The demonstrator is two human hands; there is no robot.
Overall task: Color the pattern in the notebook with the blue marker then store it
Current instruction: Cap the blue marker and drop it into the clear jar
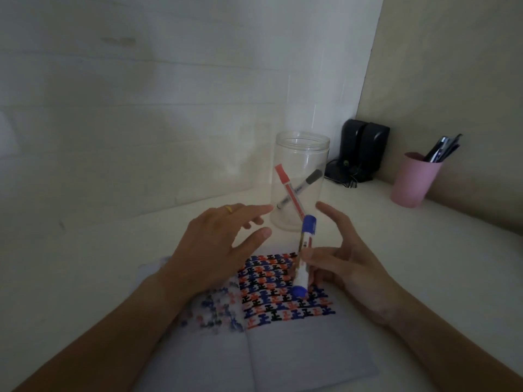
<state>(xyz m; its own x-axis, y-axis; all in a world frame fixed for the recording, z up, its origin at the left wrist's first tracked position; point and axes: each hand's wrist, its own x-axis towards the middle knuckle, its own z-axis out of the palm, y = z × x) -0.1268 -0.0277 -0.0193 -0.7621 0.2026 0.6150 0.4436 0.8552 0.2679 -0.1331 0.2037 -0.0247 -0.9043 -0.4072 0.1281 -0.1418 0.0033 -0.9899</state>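
The open notebook [297,352] lies on the desk in front of me, its right page filled with a blue, red and black pattern [283,295]. My right hand [351,267] holds the blue marker [305,250] upright over the pattern, pinched near its lower end between thumb and fingers, both ends blue. My left hand [215,247], with a gold ring, hovers open above the notebook's left page, fingers spread toward the clear plastic jar [300,154]. The jar stands just beyond the notebook and holds a red marker [285,185] and a black marker [305,185] crossed inside.
A pink cup [413,182] with several pens stands at the right by the wall. Two black speakers [365,148] with cables sit in the back corner. The white desk [85,264] extends left, and walls close in behind and on the right.
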